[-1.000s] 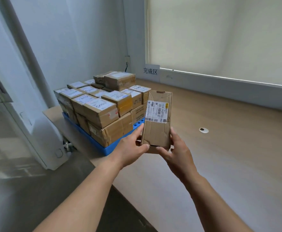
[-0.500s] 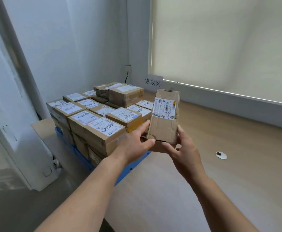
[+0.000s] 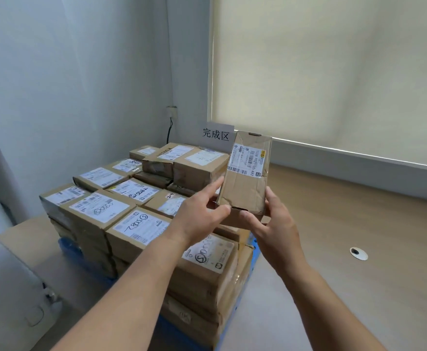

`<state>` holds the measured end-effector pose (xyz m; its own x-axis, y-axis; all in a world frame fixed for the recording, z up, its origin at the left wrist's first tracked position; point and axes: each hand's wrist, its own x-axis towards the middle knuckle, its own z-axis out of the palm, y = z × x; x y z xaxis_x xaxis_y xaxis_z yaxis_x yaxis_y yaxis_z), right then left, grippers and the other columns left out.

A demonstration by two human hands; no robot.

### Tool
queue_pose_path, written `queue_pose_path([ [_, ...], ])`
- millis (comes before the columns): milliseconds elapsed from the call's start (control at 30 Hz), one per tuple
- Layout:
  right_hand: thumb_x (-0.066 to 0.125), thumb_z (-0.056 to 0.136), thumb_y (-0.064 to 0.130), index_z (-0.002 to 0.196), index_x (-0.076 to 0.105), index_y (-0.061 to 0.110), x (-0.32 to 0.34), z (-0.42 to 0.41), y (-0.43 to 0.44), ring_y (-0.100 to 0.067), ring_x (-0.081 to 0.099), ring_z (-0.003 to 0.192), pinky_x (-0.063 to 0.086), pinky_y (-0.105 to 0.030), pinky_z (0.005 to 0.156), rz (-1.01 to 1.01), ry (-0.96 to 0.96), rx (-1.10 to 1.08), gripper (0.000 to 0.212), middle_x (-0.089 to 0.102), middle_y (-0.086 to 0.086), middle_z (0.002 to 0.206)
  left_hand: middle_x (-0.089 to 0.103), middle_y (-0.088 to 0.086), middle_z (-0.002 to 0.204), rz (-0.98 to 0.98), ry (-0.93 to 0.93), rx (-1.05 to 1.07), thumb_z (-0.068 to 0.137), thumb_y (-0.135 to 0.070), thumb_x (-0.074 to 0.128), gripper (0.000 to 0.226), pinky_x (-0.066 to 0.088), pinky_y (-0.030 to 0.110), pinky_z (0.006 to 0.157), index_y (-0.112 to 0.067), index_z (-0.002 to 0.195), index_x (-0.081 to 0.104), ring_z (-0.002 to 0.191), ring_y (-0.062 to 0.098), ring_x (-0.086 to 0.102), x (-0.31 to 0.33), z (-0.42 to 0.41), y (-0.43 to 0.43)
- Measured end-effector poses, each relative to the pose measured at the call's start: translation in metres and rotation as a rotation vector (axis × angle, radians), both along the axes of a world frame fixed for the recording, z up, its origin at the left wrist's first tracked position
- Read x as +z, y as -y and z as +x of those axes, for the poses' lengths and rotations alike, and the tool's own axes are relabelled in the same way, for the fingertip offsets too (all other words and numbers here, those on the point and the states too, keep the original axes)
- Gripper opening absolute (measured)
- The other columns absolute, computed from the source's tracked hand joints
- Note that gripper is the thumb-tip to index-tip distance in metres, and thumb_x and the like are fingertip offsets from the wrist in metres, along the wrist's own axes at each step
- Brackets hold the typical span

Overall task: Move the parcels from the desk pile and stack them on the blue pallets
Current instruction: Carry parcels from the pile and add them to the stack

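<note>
Between left hand, right hand: parcel

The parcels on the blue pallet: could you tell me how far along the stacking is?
Done: several layers of stacked parcels sit on the blue pallet. In hand: left hand and right hand hold one parcel above them. Left: setting it down; desk pile unseen.
</note>
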<state>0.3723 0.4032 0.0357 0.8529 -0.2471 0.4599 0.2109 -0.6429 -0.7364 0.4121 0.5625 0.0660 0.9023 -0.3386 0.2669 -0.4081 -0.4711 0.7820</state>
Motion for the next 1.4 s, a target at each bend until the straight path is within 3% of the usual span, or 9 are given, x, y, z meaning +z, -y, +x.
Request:
queue_pose_path([
  [400,0.066,0.082,0.034,0.133,0.046,0.028,0.0,0.059,-0.019,-0.016,0.058,0.1,0.049,-0.037,0.086,0.02,-0.131,-0.171,0.055,0.063,0.003,0.112,0.05,-0.001,0.136,0.052,-0.098,-0.096,0.094,-0.032,0.05,0.058,0.037,0.033,0.104,-0.033,0.147,0.027,0.124,0.017,0.045,-0.009,0.08,-0.008],
  [533,0.064,0.084,0.035,0.133,0.046,0.029,-0.006,0.076,-0.023,-0.016,0.057,0.103,0.048,-0.034,0.087,0.039,-0.174,-0.188,0.053,0.062,0.004,0.115,0.052,-0.002,0.133,0.067,-0.085,-0.104,0.095,-0.031,0.048,0.053,0.038,0.03,0.101,-0.034,0.145,0.031,0.122,0.015,0.046,-0.015,0.098,-0.009],
  [800,0.059,0.087,0.031,0.132,0.048,0.026,-0.015,0.11,-0.034,-0.016,0.054,0.108,0.045,-0.03,0.09,0.023,-0.261,-0.199,0.046,0.061,0.003,0.119,0.047,-0.005,0.141,0.069,-0.169,-0.088,0.096,-0.03,0.047,0.052,0.04,0.042,0.105,-0.035,0.145,0.032,0.127,0.017,0.044,-0.033,0.132,-0.014],
  [933,0.056,0.086,0.023,0.131,0.048,0.025,-0.015,0.12,-0.032,-0.017,0.056,0.106,0.047,-0.034,0.092,0.025,-0.285,-0.218,0.046,0.062,0.002,0.119,0.043,-0.007,0.144,0.075,-0.164,-0.103,0.096,-0.021,0.044,0.055,0.036,0.035,0.107,-0.035,0.147,0.028,0.129,0.014,0.041,-0.037,0.141,-0.011],
  [1133,0.048,0.086,0.009,0.135,0.044,0.024,-0.014,0.126,-0.03,-0.018,0.053,0.112,0.043,-0.03,0.093,-0.003,-0.307,-0.238,0.051,0.059,0.002,0.124,0.049,-0.004,0.139,0.088,-0.148,-0.104,0.096,-0.017,0.043,0.056,0.041,0.034,0.103,-0.034,0.147,0.026,0.12,0.013,0.048,-0.042,0.152,-0.006],
  [1400,0.047,0.084,0.006,0.137,0.042,0.025,-0.015,0.133,-0.029,-0.021,0.053,0.11,0.042,-0.029,0.09,-0.038,-0.355,-0.24,0.057,0.06,0.0,0.123,0.049,0.0,0.138,0.125,-0.131,-0.096,0.096,-0.016,0.044,0.058,0.042,0.028,0.098,-0.031,0.149,0.023,0.121,0.016,0.048,-0.046,0.157,-0.005],
])
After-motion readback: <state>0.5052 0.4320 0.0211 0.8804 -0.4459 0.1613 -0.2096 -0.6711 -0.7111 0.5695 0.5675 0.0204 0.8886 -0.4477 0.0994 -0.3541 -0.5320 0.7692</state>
